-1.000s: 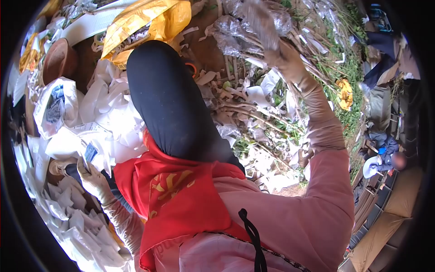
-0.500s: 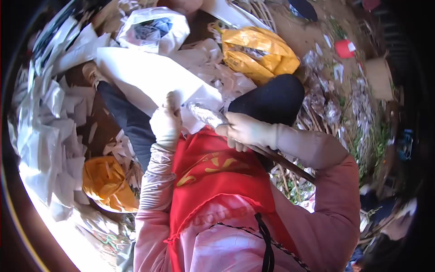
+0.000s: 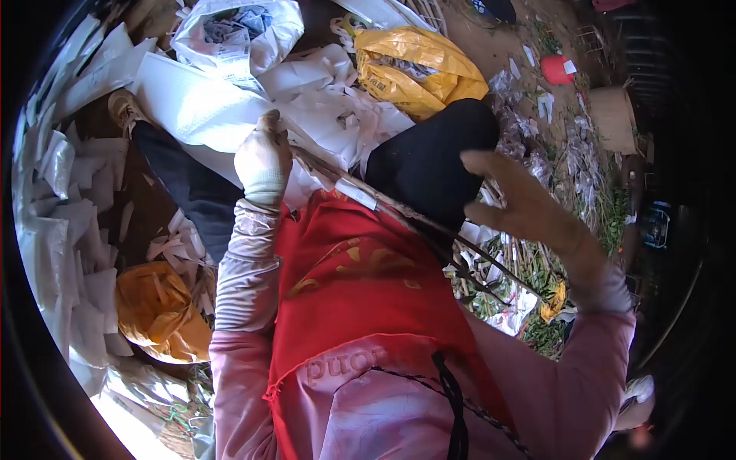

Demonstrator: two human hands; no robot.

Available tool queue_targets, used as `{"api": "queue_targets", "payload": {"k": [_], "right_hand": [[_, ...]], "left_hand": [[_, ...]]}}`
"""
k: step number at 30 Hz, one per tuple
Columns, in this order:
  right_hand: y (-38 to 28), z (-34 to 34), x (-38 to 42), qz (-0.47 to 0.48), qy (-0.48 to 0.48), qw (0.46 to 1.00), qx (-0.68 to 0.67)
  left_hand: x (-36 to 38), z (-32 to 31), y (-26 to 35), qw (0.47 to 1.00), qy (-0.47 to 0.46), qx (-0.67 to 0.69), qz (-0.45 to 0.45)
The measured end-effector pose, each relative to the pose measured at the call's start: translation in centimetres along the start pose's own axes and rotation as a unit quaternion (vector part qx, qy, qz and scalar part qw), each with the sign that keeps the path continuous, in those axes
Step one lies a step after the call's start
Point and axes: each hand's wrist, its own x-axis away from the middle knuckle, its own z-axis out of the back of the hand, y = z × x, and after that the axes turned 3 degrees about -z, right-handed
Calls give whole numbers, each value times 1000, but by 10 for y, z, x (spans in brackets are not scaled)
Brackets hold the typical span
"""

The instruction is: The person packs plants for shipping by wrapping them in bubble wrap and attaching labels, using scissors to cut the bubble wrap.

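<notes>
My left hand (image 3: 263, 162), in a pale glove, is closed around the upper end of a bundle of thin brown stems (image 3: 475, 251). The stems slope down to the right across my lap, over the red apron (image 3: 360, 268). A white label or wrap (image 3: 356, 193) sits round them near the middle. My right hand (image 3: 529, 199), also gloved, is raised off to the right with thumb and fingers apart, holding nothing. A large white sheet (image 3: 195, 103) lies just beyond my left hand, with its near edge partly behind it.
A white bag (image 3: 280, 34) with grey contents and a yellow bag (image 3: 452, 73) stand ahead. An orange bag (image 3: 161, 314) is at the left, beside stacked white sheets (image 3: 57, 253). Crumpled clear plastic and stems litter the right, near a red item (image 3: 556, 70) and a cardboard box (image 3: 612, 119).
My right hand has let go of the stems and swung out to the right, opening. The shiny clear wrap no longer shows; a white label is visible on the stems. The view has shifted slightly.
</notes>
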Motion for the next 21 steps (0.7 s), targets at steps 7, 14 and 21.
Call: {"api": "queue_targets", "payload": {"k": [7,14,21], "right_hand": [[-12,-98,152,-205,-28,968,144],[17,-102,134,-390,-55,905,-163],[-3,-109,-10,-192,-84,922,-324]], "left_hand": [[5,-9,-6,996,-91,-16,16],[12,-9,-7,996,-66,62,-17],[48,23,22,992,-14,103,-77]]}}
